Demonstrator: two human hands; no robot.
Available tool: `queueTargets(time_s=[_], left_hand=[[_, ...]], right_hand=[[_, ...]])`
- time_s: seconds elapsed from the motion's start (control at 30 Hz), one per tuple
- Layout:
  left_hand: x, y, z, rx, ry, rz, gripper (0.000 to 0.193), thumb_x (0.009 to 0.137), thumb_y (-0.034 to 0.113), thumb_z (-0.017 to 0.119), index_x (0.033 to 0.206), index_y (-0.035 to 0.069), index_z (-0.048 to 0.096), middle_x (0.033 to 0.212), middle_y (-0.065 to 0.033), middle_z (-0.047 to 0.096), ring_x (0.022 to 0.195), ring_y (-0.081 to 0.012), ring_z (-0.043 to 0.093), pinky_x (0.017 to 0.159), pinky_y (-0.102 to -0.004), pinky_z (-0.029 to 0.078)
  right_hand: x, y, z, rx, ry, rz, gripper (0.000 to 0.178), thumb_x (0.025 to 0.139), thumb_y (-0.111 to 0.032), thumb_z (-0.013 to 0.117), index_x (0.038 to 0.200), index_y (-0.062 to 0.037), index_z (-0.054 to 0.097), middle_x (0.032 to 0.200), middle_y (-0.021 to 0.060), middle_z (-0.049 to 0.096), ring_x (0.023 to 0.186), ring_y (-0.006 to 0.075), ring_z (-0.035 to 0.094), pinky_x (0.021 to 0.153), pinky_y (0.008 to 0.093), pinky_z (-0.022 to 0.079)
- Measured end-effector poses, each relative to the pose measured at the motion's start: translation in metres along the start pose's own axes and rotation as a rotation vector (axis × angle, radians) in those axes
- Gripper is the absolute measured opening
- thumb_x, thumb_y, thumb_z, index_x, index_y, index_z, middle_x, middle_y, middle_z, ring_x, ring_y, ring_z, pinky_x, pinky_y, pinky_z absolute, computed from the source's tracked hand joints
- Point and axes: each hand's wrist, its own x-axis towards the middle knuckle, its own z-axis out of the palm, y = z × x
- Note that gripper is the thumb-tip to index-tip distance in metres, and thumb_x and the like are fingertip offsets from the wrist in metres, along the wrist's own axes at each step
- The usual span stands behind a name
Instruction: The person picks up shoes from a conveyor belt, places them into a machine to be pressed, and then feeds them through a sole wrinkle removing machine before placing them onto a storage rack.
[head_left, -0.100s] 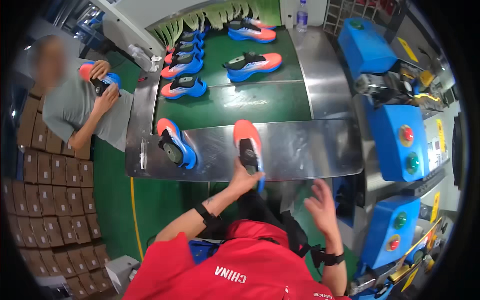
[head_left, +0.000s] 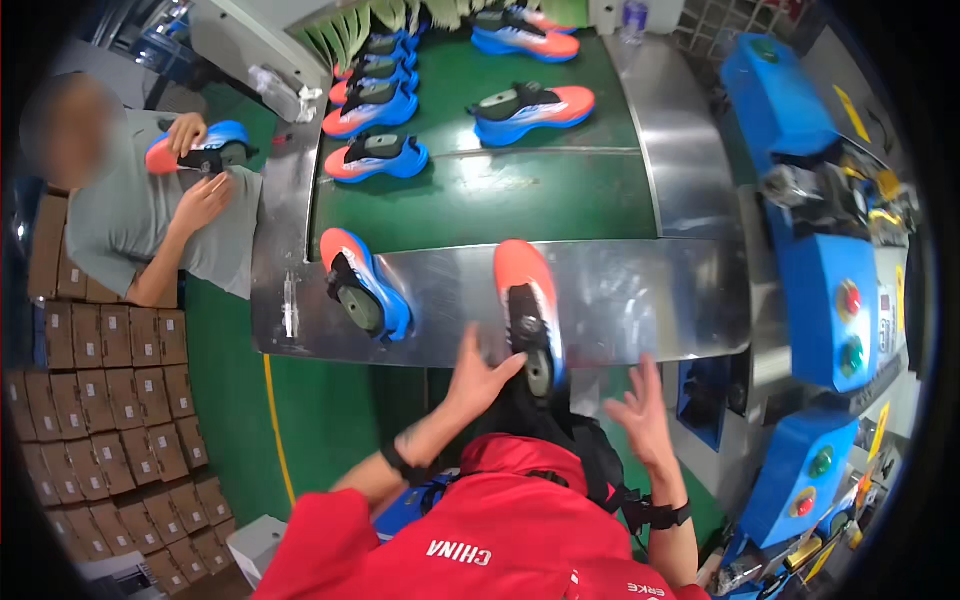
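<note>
An orange and blue sports shoe [head_left: 523, 275] rests on the steel ledge [head_left: 650, 305] in front of me, toe pointing away and heel at the near edge. Beside its heel is my left hand [head_left: 478, 382], open, fingers spread and the thumb tip at the shoe's collar. My right hand [head_left: 645, 420] hovers open just off the ledge's near edge, with nothing in it. To the left, a matching shoe [head_left: 366, 290] lies at a slant on the same ledge. A grey-green insert shows inside each shoe's opening.
Beyond the ledge a green conveyor belt [head_left: 510, 205] carries several more such shoes. A person in grey [head_left: 160, 215] at the left holds another shoe [head_left: 200, 150]. Blue control boxes [head_left: 800, 310] with red and green buttons line the right. Cardboard boxes [head_left: 105, 375] are stacked at lower left.
My left hand has loosened from the shoe's heel, its fingers now spread to the left of it. The whole view has shifted slightly. My right hand stays open.
</note>
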Motion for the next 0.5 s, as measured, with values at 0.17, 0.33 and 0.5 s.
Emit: queueTargets(time_s=[0.17, 0.33, 0.5], left_hand=[[0.054, -0.018, -0.094, -0.244, 0.593, -0.156, 0.085, 0.08, 0.016, 0.076, 0.144, -0.006, 0.025, 0.142, -0.0194, 0.04, 0.134, -0.0284, 0.037, 0.112, -0.0394, 0.028], [0.129, -0.049, -0.17, -0.592, 0.391, -0.145, 0.046, 0.078, 0.006, 0.076, 0.118, 0.0, 0.055, 0.104, -0.0049, 0.062, 0.087, -0.0206, 0.063, 0.078, -0.0364, 0.052], [0.113, 0.031, -0.186, -0.553, -0.122, -0.298, 0.044, 0.087, 0.006, 0.066, 0.126, -0.005, 0.05, 0.118, -0.0146, 0.06, 0.103, -0.026, 0.062, 0.09, -0.0422, 0.051]], right_hand=[[0.082, 0.024, 0.111, -0.585, 0.185, -0.131, 0.097, 0.073, -0.023, 0.078, 0.147, 0.0059, 0.022, 0.148, 0.0309, 0.029, 0.139, 0.0447, 0.03, 0.114, 0.0467, 0.029], [0.105, -0.022, 0.119, -0.233, 0.07, 0.102, 0.079, 0.077, -0.018, 0.075, 0.142, 0.0043, 0.035, 0.116, 0.0156, 0.062, 0.108, 0.0221, 0.057, 0.095, 0.0349, 0.046], [0.06, -0.074, 0.104, 0.322, 0.221, 0.053, 0.053, 0.078, -0.024, 0.076, 0.121, 0.0017, 0.058, 0.105, 0.0057, 0.061, 0.097, 0.0133, 0.053, 0.089, 0.0309, 0.045]])
